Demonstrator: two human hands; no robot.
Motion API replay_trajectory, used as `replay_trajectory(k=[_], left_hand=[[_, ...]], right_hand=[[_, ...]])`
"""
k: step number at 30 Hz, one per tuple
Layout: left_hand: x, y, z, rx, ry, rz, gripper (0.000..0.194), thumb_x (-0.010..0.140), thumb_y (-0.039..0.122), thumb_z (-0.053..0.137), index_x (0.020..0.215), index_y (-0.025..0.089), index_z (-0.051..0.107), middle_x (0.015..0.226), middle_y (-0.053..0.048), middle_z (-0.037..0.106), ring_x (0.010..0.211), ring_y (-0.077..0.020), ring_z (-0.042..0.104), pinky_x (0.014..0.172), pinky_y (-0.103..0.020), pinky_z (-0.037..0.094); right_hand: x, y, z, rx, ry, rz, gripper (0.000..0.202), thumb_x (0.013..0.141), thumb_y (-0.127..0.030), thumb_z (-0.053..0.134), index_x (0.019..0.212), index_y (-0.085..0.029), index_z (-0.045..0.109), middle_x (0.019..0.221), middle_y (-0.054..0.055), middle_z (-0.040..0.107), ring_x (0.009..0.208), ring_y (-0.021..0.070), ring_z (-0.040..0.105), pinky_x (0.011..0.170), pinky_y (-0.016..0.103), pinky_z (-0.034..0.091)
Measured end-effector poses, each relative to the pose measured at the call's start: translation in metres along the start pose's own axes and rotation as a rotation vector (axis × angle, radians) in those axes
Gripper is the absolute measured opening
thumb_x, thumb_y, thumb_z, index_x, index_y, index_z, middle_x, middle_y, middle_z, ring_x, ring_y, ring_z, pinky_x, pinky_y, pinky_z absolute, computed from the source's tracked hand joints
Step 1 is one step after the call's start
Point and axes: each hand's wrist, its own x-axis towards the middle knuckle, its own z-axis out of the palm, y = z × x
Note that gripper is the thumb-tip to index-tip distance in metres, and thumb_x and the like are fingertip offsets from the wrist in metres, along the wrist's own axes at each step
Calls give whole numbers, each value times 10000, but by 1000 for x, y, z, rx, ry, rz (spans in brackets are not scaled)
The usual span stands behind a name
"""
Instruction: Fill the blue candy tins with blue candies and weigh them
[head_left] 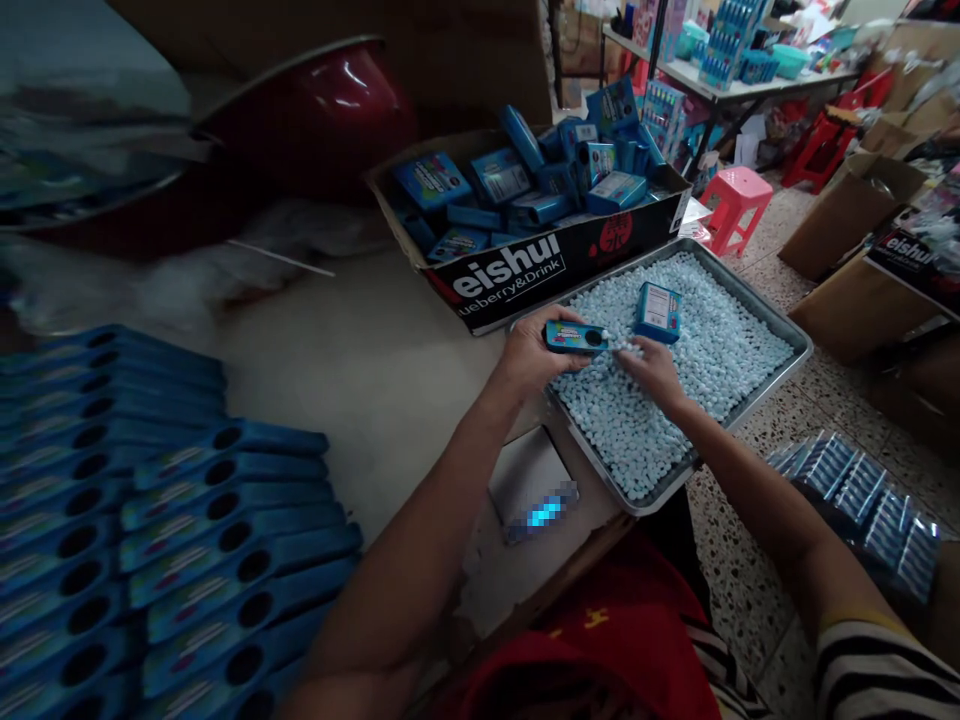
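A metal tray (757, 278) is filled with small pale blue pellets (720, 360). Over its left part, my left hand (529, 352) grips a small blue box (574, 337) with a dark round hole at its right end. My right hand (651, 368) is closed beside that end, its fingertips pressed together at some pellets; a few pellets show between fingertips and hole. Another blue box (658, 310) lies on the pellets just behind my right hand.
Behind the tray, a black carton (555, 262) holds several blue boxes. Rows of blue boxes (232, 560) with round holes stand at left. A flat device with a blurred lit display (529, 470) lies near my left forearm. A pink stool (739, 200) stands beyond the tray.
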Motion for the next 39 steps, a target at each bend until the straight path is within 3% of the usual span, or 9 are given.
replay_trajectory(k=[4,8,12,15,22,29,32,36,39], left_hand=[[-1,1,-1,205,-8,-27,502,502,221,905,986,205,775,886,-27,750,878,-272,717,786,-362,547],[0,4,6,257,-72,-59,495,509,186,903,990,197,789,861,-26,774,854,-277,742,753,-348,555],[-1,4,9,229,-99,-62,494,496,167,937,970,211,805,841,-18,781,840,-281,752,760,-366,582],[-1,3,10,229,-90,-67,511,508,176,947,998,209,805,822,-8,765,833,-273,747,762,-364,581],[1,0,19,207,-142,-100,514,565,211,941,1050,217,769,858,-13,763,824,-261,734,715,-339,546],[-4,12,20,563,-108,101,464,596,144,964,1022,222,797,1000,-70,767,1059,-347,731,943,-422,562],[-1,6,14,254,-99,41,510,556,181,982,1029,217,794,959,-30,775,978,-293,741,898,-382,574],[-3,-9,19,-219,-93,-60,642,425,265,1052,995,201,764,930,-9,778,890,-240,734,815,-335,590],[-11,-13,26,-313,-101,-94,635,425,233,1058,978,195,748,890,-1,762,842,-209,723,781,-308,584]], right_hand=[[11,-21,-6,947,-163,228,393,815,-570,835,865,-216,672,704,-21,669,529,105,500,439,195,364],[10,-65,-6,1300,-110,104,336,926,-546,775,892,-232,659,817,-5,712,649,121,617,531,214,494],[3,-97,1,1230,-15,-30,363,1000,-577,720,850,-255,643,813,-13,662,766,157,673,714,309,605],[4,-101,5,1154,40,-39,351,1048,-528,675,821,-262,638,795,-14,637,811,159,684,751,304,600],[23,-88,10,1156,172,-30,430,1037,-633,707,822,-276,601,689,-61,563,574,97,538,529,221,498],[18,-89,-4,1247,143,-25,539,1091,-595,667,728,-251,463,637,-74,466,490,76,366,463,214,388],[18,-72,-25,1283,201,152,504,1106,-555,663,756,-249,470,618,-81,450,465,76,335,445,217,379],[1,-40,-42,1305,313,440,358,1161,-399,525,839,-247,559,726,-8,602,608,118,578,544,236,552],[-24,-19,-43,1213,309,481,183,1069,-322,649,905,-241,644,882,41,706,827,167,714,718,300,661]])
